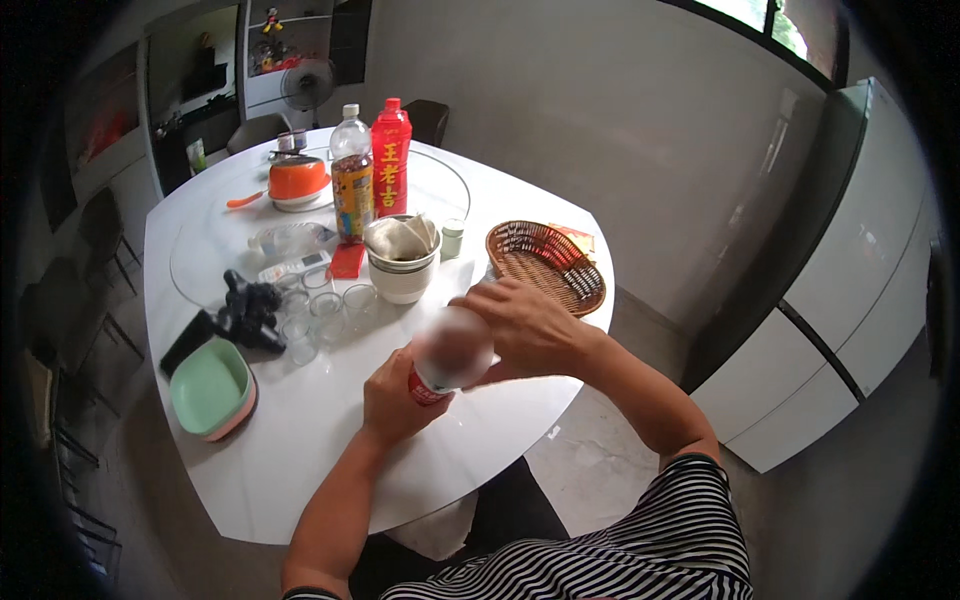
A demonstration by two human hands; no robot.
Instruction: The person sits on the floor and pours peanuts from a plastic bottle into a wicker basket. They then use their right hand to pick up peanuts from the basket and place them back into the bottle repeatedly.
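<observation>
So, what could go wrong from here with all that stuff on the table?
The red-and-white container might slip from the left hand and knock the clear glasses standing close by.

The wicker basket sits near the table's edge, so the right hand beside it could nudge it off.

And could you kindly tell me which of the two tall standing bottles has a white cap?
The clear bottle with a yellow label, on the left; its neighbour, the red bottle, has a red cap.
</observation>
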